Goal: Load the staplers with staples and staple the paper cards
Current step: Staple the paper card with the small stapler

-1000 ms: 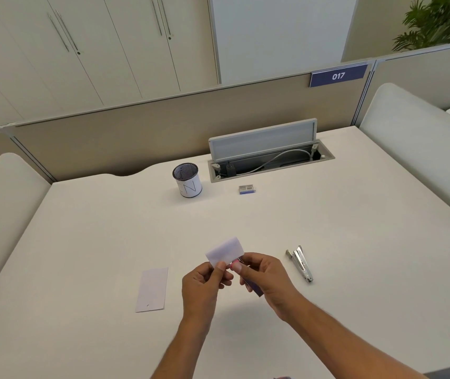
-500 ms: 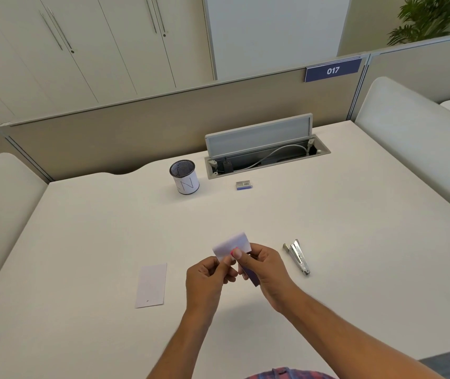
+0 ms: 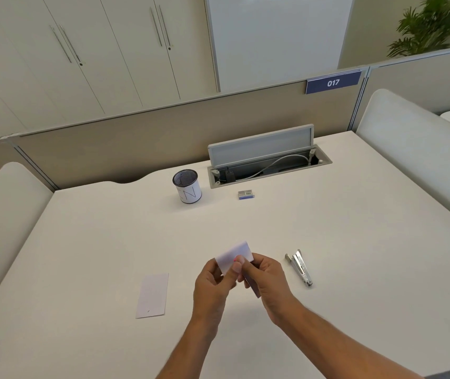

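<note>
My left hand point(image 3: 212, 283) pinches a small white paper card point(image 3: 233, 257) by its lower edge, held up above the desk. My right hand point(image 3: 266, 277) grips a small dark purple stapler point(image 3: 252, 287), mostly hidden in the fingers, with its front at the card's edge. A silver metal stapler point(image 3: 300, 268) lies on the desk just right of my right hand. Another white paper card point(image 3: 152, 295) lies flat to the left of my hands. A small box of staples point(image 3: 245, 194) sits farther back.
A white pen cup point(image 3: 188, 187) stands at the back near the open cable tray point(image 3: 268, 164) in the white desk point(image 3: 355, 242). Padded dividers flank the desk left and right, and a partition wall runs along the back.
Both hands with the card and purple stapler have stayed close together, shifting slightly right. The camera view tilted a little.
</note>
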Demonstrator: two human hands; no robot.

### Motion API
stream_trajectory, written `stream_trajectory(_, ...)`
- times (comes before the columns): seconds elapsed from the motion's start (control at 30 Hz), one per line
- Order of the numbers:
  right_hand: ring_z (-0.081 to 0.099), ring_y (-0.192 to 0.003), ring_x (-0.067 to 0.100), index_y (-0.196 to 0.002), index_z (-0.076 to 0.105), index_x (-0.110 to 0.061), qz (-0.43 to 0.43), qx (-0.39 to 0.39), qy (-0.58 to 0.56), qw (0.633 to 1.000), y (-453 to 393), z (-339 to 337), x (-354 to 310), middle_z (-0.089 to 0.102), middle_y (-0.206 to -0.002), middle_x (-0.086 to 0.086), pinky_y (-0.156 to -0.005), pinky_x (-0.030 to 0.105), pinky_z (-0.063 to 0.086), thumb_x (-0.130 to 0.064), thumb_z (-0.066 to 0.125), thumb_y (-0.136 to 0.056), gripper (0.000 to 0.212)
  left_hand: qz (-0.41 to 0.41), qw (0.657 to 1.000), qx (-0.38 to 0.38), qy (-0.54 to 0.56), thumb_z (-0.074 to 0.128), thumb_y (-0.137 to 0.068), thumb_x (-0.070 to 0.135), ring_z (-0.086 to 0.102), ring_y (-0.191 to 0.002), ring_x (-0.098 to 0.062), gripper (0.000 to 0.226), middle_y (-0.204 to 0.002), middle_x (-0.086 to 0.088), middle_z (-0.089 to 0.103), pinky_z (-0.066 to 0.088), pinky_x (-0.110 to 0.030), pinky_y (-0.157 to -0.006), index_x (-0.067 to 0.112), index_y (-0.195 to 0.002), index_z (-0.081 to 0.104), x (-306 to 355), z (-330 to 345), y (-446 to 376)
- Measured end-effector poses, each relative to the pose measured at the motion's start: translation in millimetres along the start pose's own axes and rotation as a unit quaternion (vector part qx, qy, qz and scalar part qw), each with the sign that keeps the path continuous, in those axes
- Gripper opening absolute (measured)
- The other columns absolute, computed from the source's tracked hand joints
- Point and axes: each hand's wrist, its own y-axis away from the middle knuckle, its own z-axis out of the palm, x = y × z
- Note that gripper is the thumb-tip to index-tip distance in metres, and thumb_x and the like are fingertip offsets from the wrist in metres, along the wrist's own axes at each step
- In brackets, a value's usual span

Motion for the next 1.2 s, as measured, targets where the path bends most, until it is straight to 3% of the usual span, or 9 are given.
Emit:
stream_trajectory(0.1,0.042,-0.053,0.012,-0.065,0.060,-0.011,0.004,0.012,0.012,1.000,0.1,1.2,6.0,0.050,-0.052,-0.004,-0.052,0.016,0.038,-0.031,0.073,-0.095,0.038,-0.009,0.998,-0.016,0.057,0.081,-0.076,0.045,0.072,-0.097,-0.036,0.042,-0.098,-0.015,0.077,0.059,-0.043,-0.094,0.015,-0.105,0.078,0.3,8.5,1.6)
stream_trajectory(0.17,0.039,-0.052,0.013,-0.066,0.057,-0.009,0.012,0.026,0.022,0.999,-0.3,0.7,9.4,0.048,-0.051,-0.004,-0.052,0.016,0.036,-0.026,0.069,-0.098,0.038,-0.022,0.997,0.000,0.081,0.085,-0.068,0.049,0.073,-0.092,-0.033,0.050,-0.097,-0.017,0.077,0.058,-0.043,-0.095,0.014,-0.103,0.079,-2.4,13.2,1.2)
stream_trajectory(0.3,0.036,-0.051,0.012,-0.065,0.054,-0.002,0.015,0.048,0.018,0.999,2.0,2.7,11.8,0.045,-0.052,-0.001,-0.051,0.016,0.034,-0.036,0.070,-0.084,0.042,-0.051,0.990,0.053,0.118,0.087,-0.057,0.049,0.073,-0.088,-0.026,0.056,-0.094,-0.016,0.078,0.059,-0.041,-0.091,0.011,-0.098,0.079,-5.9,22.9,1.5)
stream_trajectory(0.53,0.039,-0.060,0.021,-0.078,0.058,0.010,0.037,0.050,0.015,0.998,5.5,0.3,16.6,0.048,-0.060,0.011,-0.050,0.020,0.034,-0.042,0.070,-0.081,0.054,-0.050,0.993,0.079,0.072,0.080,-0.084,0.029,0.076,-0.089,-0.026,0.015,-0.085,-0.008,0.079,0.060,-0.033,-0.082,0.015,-0.090,0.078,-10.2,26.6,7.4)
stream_trajectory(0.7,0.048,-0.063,0.027,-0.083,0.070,-0.001,0.052,-0.010,-0.025,0.998,3.6,-1.0,10.0,0.059,-0.067,0.015,-0.054,0.032,0.034,-0.050,0.072,-0.088,0.049,0.000,0.997,0.062,0.042,0.065,-0.097,0.030,0.069,-0.070,-0.025,0.034,-0.078,-0.024,0.071,0.062,-0.043,-0.082,0.000,-0.084,0.074,-3.0,12.4,6.7)
stream_trajectory(0.83,0.046,-0.061,0.024,-0.084,0.071,-0.011,0.058,-0.045,-0.068,0.995,3.8,1.4,1.0,0.057,-0.067,0.007,-0.054,0.031,0.030,-0.049,0.066,-0.096,0.040,0.023,0.995,0.086,0.035,0.059,-0.101,0.020,0.076,-0.083,-0.031,0.029,-0.084,-0.015,0.078,0.061,-0.043,-0.081,0.003,-0.086,0.077,2.8,5.7,-1.6)
stream_trajectory(1.0,0.048,-0.058,0.018,-0.094,0.068,-0.005,0.090,-0.048,-0.139,0.985,2.4,1.6,-6.6,0.065,-0.087,0.010,-0.051,0.026,0.030,-0.051,0.059,-0.099,0.047,-0.009,0.991,0.100,0.092,0.055,-0.104,0.023,0.077,-0.085,-0.031,0.026,-0.098,-0.012,0.079,0.052,-0.037,-0.072,0.008,-0.096,0.074,6.9,0.4,-4.6)
stream_trajectory(1.2,0.045,-0.059,0.015,-0.123,0.070,0.000,0.121,-0.050,-0.173,0.976,0.8,-5.7,-3.7,0.065,-0.090,0.007,-0.051,0.025,0.027,-0.053,0.043,-0.104,0.062,-0.035,0.986,0.097,0.132,0.053,-0.104,0.030,0.074,-0.077,-0.025,0.028,-0.101,-0.011,0.079,0.047,-0.033,-0.070,0.009,-0.106,0.070,6.7,-6.8,-6.8)
